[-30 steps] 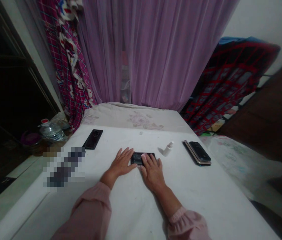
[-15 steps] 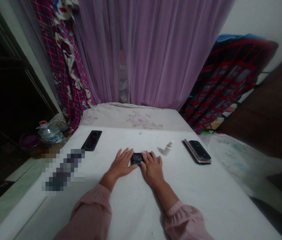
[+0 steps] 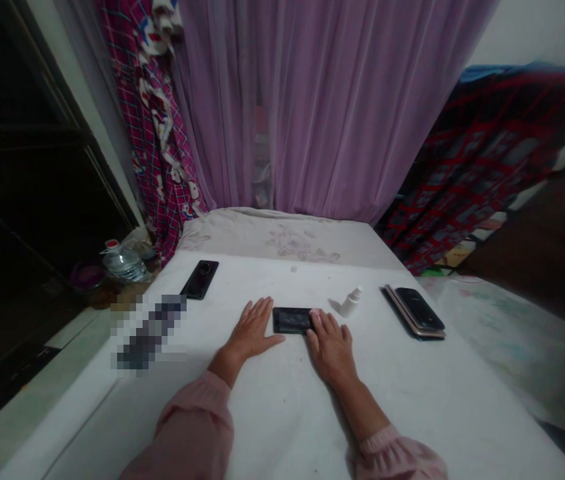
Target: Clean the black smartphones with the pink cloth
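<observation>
A black smartphone (image 3: 292, 321) lies flat and sideways on the white-covered table, its dark screen facing up. My right hand (image 3: 333, 350) rests over the phone's right end, fingers pressing a small pink cloth (image 3: 315, 316) against it. Most of the cloth is hidden under the fingers. Beside the phone's left end, my left hand (image 3: 252, 330) lies palm down with its fingers stretched out and the thumb just below the phone's corner. A small white spray bottle (image 3: 351, 303) stands upright just beyond my right hand.
Two stacked phones (image 3: 418, 310) lie on the right of the table (image 3: 272, 413). Another dark phone (image 3: 201, 279) is at the left, near a pixelated patch (image 3: 149, 333). Purple curtains (image 3: 332, 107) hang behind. A water bottle (image 3: 126, 262) stands beyond the left edge.
My right hand has slid right along the phone with the cloth, uncovering more screen. My left thumb has come off the phone's lower left corner. The whole view has shifted slightly.
</observation>
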`<state>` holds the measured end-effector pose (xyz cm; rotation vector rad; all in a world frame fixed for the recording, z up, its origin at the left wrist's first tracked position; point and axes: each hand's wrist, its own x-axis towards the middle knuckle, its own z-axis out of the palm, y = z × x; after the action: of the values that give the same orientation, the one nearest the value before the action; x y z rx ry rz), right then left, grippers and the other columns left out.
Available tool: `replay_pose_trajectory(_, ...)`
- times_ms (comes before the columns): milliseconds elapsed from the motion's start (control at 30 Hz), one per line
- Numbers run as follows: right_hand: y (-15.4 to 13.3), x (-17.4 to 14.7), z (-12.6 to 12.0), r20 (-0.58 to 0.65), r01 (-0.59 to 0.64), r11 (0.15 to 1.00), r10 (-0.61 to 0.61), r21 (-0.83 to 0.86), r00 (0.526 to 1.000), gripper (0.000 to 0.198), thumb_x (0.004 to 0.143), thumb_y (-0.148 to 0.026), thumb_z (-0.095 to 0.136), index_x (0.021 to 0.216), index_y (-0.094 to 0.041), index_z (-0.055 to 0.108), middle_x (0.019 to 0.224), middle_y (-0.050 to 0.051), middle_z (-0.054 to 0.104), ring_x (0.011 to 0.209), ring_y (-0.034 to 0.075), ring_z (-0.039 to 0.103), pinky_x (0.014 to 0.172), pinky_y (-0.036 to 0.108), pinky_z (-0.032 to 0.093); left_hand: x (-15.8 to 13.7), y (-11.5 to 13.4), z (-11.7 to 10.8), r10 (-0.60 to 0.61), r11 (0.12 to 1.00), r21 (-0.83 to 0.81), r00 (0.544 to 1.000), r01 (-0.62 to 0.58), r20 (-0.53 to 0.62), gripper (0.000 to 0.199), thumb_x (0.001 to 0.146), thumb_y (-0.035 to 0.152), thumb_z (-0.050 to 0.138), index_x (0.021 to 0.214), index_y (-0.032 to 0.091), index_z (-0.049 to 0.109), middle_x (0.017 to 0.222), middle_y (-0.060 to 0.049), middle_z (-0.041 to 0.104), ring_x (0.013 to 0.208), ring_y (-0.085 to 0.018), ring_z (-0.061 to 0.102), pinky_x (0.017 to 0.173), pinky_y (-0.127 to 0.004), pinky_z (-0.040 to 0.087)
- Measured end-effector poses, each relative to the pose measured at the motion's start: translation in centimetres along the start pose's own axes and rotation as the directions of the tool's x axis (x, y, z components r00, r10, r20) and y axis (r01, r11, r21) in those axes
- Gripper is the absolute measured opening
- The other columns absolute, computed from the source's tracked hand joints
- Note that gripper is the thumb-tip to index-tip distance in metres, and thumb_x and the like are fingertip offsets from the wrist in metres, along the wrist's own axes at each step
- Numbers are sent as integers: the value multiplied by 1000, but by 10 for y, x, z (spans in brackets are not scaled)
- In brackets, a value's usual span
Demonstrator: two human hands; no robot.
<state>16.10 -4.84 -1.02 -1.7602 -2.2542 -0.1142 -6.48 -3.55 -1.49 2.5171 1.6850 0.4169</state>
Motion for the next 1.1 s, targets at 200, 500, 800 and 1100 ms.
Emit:
replay_pose_trajectory(200,-2,-3,-3,-4,-11,999,11,31,1000,49,98,-33,26,142,-19,42,147,10,43,133,25,39,105,50,29,-78,-63,-33,-385,881,150,865,448,-320,55,90,42,44,138,17,41,140,-16,51,132,-33,42,109,-53,29)
replay_pose_trajectory(500,1,-2,-1,-18,9,998,-8,66,1000,49,98,-33,25,140,-17,44,145,12,45,131,25,40,104,48,31,-146,-116,-102,-813,536,193,564,822,-147,73,85,53,42,131,-2,46,127,-25,57,118,-36,52,99,-43,40)
replay_pose_trajectory(800,0,-3,-4,-30,9,995,-6,95,1000,48,98,-33,24,137,-19,47,144,12,47,130,25,43,103,50,32,-145,-125,-119,-851,518,-125,497,846,-168,70,73,49,63,127,4,54,128,-23,58,121,-40,51,101,-45,39)
replay_pose_trajectory(1100,3,-3,1,-57,21,994,-15,103,998,49,97,-35,24,136,-18,48,142,12,49,129,24,43,104,49,32,-163,-122,-141,-866,-191,-964,430,186,255,40,82,35,63,116,14,60,95,-14,72,82,-27,71,67,-35,59)
